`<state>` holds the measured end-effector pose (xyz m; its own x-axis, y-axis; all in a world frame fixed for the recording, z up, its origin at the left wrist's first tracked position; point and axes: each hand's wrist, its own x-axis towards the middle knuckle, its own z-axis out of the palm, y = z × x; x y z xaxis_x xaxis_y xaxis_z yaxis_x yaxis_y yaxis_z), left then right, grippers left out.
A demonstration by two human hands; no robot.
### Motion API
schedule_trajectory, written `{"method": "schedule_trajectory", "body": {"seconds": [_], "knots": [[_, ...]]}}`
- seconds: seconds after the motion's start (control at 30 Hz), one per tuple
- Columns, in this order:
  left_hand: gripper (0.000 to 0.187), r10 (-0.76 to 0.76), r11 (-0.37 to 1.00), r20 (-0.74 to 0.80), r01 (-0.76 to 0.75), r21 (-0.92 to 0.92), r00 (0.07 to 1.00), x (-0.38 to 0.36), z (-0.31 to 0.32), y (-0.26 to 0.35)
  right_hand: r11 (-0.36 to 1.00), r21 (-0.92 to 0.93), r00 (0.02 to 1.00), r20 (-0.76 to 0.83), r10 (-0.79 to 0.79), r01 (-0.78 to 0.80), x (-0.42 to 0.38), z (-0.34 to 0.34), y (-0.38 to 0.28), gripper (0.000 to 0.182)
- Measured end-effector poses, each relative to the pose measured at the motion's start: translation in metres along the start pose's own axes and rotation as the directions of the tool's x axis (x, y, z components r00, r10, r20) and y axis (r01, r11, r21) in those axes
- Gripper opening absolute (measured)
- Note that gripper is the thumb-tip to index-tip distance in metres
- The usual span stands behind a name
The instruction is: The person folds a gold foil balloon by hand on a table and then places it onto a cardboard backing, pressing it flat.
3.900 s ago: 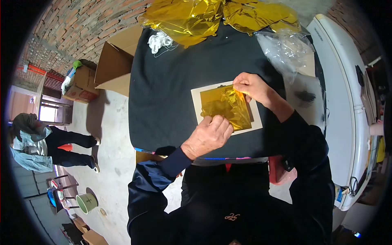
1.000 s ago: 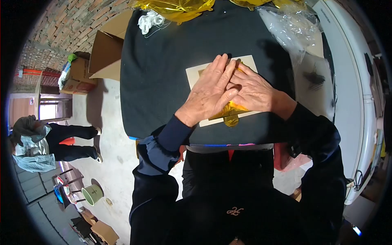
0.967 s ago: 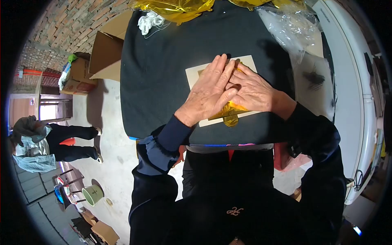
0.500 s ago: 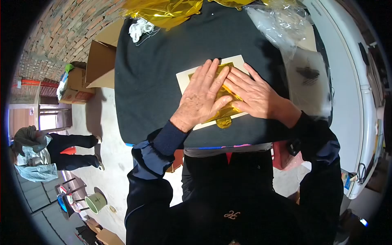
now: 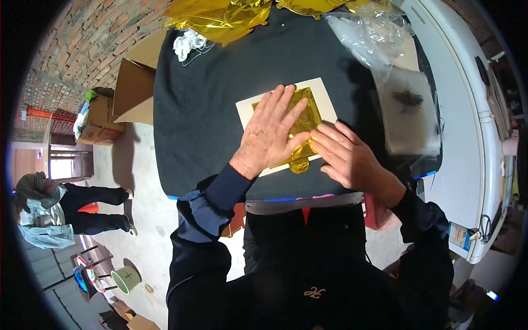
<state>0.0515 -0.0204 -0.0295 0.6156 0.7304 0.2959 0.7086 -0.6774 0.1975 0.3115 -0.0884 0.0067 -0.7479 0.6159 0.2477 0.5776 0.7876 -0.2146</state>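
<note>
A folded piece of shiny gold foil lies on a white card on the black-covered table. My left hand rests flat on the foil and the card's left part, fingers stretched out. At the card's lower right corner is my right hand, its fingers extended and the tips at the foil's edge. A small rounded gold tab sticks out past the card's near edge. My left palm hides part of the foil.
Gold foil sheets, white string and clear plastic bags lie along the table's far side. Open cardboard box stands left. A person is farther left, near a green bucket. A white appliance borders the right.
My right hand has slid down and to the right off the middle of the foil, uncovering its right side. My left hand stays nearly in place.
</note>
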Motion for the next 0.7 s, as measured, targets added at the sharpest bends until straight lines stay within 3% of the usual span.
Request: {"method": "schedule_trajectory", "body": {"seconds": [0.33, 0.47, 0.7], "knots": [[0.074, 0.034, 0.997, 0.063, -0.038, 0.074, 0.997, 0.000, -0.004, 0.001, 0.998, -0.043, 0.962, -0.268, -0.048, 0.038, -0.001, 0.020, 0.005, 0.039], [0.071, 0.058, 0.997, -0.022, -0.057, 0.046, 0.998, -0.001, 0.005, -0.002, 0.994, -0.089, 0.969, -0.235, -0.081, 0.062, 0.003, 0.017, 0.007, 0.034], [0.090, 0.026, 0.998, 0.044, -0.023, -0.064, 0.999, -0.001, 0.005, -0.006, 0.979, -0.180, 0.961, -0.239, -0.143, 0.101, 0.012, 0.017, 0.007, 0.031]]}}
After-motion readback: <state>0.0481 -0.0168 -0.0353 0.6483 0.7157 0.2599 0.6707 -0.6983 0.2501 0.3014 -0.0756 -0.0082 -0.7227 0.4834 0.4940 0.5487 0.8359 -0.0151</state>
